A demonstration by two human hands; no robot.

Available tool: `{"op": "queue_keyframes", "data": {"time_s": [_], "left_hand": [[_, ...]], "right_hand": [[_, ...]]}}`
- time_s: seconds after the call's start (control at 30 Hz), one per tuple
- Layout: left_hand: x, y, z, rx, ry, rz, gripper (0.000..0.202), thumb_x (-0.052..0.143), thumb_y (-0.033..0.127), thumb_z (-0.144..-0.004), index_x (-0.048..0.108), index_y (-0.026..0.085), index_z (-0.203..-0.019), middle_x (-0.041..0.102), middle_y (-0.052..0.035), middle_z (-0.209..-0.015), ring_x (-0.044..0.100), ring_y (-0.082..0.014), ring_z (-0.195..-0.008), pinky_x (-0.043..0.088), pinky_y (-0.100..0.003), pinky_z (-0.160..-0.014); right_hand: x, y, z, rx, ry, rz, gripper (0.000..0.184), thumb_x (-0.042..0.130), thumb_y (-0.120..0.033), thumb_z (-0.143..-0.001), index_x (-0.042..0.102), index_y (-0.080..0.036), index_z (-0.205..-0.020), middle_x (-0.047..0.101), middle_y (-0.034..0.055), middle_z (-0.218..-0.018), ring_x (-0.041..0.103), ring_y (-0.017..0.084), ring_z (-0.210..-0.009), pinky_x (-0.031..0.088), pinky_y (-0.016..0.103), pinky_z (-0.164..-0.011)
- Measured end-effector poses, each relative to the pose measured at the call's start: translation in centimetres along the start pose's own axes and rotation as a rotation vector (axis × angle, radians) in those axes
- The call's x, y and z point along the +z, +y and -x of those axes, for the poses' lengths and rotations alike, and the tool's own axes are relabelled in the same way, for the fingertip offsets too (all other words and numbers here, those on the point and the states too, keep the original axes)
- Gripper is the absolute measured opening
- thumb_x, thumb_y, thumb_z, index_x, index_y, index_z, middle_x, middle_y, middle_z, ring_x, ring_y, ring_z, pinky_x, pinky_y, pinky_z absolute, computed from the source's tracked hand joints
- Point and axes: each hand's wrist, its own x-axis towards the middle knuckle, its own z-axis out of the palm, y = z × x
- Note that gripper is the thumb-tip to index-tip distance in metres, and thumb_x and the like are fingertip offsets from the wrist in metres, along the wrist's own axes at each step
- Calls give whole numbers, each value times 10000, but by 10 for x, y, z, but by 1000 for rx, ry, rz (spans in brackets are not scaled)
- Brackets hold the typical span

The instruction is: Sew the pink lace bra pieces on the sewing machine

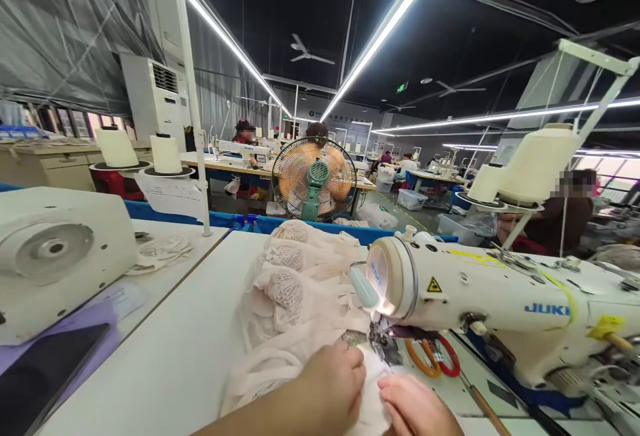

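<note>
Pale pink fabric (295,303) lies heaped on the white table (190,349), directly left of the sewing machine (500,303) and running under its needle end.

Left hand (333,379): nearest the camera, just in front of the machine's needle area; fingers curled together, pressing down on the fabric edge. Right hand (417,409): beside the left, below the machine head; fingers close together, flat on the same fabric edge. Fingertips of both nearly meet at the cloth; whether either pinches it I cannot tell.

Orange-handled scissors (433,356) lie on the table under the machine arm, right of the needle.

Dark phone (40,376) on a purple sheet, well left of the machine, at the near table corner. Second machine body (55,256) behind it.

Thread cones (535,166) stand on a rack behind the machine.

Orange fan (314,179) stands beyond the fabric heap, further back than the machine. Other people sit at far tables behind the fan.
</note>
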Motion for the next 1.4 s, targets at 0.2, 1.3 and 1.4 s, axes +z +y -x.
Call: {"op": "queue_keyframes", "data": {"time_s": [0.2, 1.3, 1.4], "left_hand": [[-14, 3, -4, 31, -34, 93, 222, 485, 141, -810, 621, 141, -985, 636, -104, -1059, 582, -249, -885, 518, -396, -764], [-8, -9, -35, 52, -85, 58, 364, 427, 222, -886, 596, 125, -1194, 621, -137, -1250, 589, -282, -1128, 499, -438, -933], [-4, -12, -33, 73, -13, 21, 367, 407, 259, -899, 606, 148, -1186, 629, -133, -1234, 607, -276, -1077, 508, -420, -880]], "right_hand": [[-24, -28, 5, 170, -85, -26, 208, 429, -121, -883, 613, -171, -966, 672, 89, -999, 615, 214, -927, 553, 348, -823], [-30, -31, 15, 268, -178, -95, 299, 434, -224, -911, 565, -143, -1168, 609, 95, -1252, 536, 235, -1179, 426, 398, -1030], [-29, -31, 17, 267, -178, -96, 306, 438, -228, -910, 563, -144, -1176, 604, 93, -1261, 521, 226, -1199, 412, 385, -1050]]}}
